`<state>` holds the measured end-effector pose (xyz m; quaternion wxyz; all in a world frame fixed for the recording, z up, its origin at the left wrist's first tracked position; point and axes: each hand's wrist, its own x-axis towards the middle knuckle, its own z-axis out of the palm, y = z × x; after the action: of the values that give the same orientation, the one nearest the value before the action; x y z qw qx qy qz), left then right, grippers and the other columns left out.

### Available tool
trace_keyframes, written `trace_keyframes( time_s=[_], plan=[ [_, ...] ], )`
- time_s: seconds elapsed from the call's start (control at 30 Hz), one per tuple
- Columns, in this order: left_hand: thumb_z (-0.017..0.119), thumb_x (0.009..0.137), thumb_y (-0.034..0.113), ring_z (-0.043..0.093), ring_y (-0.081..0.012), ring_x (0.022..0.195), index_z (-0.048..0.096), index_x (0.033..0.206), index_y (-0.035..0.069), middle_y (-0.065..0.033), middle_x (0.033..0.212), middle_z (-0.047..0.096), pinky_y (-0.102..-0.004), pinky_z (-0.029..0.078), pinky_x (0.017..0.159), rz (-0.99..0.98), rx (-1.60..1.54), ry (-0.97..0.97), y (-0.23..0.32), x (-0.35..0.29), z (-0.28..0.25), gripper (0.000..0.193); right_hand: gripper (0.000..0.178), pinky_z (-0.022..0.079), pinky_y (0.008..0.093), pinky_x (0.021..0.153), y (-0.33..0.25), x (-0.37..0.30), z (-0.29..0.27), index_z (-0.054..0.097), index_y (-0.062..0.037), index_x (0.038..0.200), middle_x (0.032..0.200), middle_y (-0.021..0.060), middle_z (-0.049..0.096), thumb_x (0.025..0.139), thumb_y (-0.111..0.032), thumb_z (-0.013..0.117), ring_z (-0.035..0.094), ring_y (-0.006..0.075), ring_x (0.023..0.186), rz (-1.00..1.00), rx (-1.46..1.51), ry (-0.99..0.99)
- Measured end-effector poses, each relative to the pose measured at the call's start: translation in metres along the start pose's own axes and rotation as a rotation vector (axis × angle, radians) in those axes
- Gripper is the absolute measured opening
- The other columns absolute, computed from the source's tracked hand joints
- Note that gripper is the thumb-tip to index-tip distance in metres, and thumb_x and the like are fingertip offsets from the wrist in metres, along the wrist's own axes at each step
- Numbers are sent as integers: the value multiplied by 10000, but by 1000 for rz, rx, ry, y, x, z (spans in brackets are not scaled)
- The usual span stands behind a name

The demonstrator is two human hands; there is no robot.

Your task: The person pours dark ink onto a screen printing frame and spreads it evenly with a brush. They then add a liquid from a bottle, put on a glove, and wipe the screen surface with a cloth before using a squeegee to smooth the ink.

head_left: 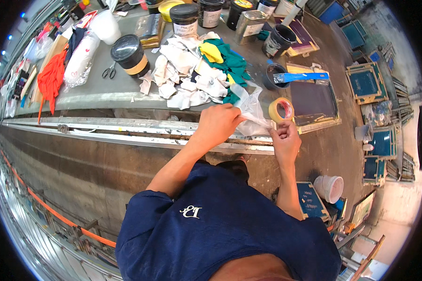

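A crumpled piece of clear plastic film (252, 107) stretches between my two hands at the table's front edge. My left hand (219, 122) is closed on its left side, fingers bunched around it. My right hand (286, 136) pinches the film's right end between thumb and fingertips. Just beyond the right fingers is a roll of yellowish tape (274, 110), its core facing right. The fingers overlap its lower edge, and I cannot tell whether they also carry it. Behind the left hand lies a heap of white cloth scraps (185, 70) with green cloth (229, 61).
Scissors (109, 71) lie beside a black-lidded jar (129, 54). A dark cup (273, 77) bears a blue-handled brush (305, 77), near a framed screen (314, 100). Several jars and a metal can (251, 27) line the back. Metal rails (140, 136) edge the table.
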<state>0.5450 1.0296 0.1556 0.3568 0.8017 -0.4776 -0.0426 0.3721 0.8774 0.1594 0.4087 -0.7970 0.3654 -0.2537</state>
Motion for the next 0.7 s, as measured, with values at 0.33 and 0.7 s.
trace_keyframes(
  time_s=[0.33, 0.7],
  plan=[
    [623, 880, 176, 630, -311, 713, 570, 856, 73, -93, 771, 604, -445, 489, 575, 285, -60, 24, 32, 6, 25, 118, 118, 455, 298, 882, 10, -35, 37, 551, 9, 968, 961, 96, 551, 981, -67, 461, 549, 183, 937, -182, 661, -15],
    [664, 803, 199, 636, -265, 730, 556, 856, 97, -68, 836, 554, -394, 514, 580, 385, -58, 146, 53, 1, 40, 158, 322, 552, 406, 734, 12, 4, 32, 555, -28, 1278, 1107, 141, 689, 967, -93, 499, 687, 300, 847, 253, 978, -56]
  ],
)
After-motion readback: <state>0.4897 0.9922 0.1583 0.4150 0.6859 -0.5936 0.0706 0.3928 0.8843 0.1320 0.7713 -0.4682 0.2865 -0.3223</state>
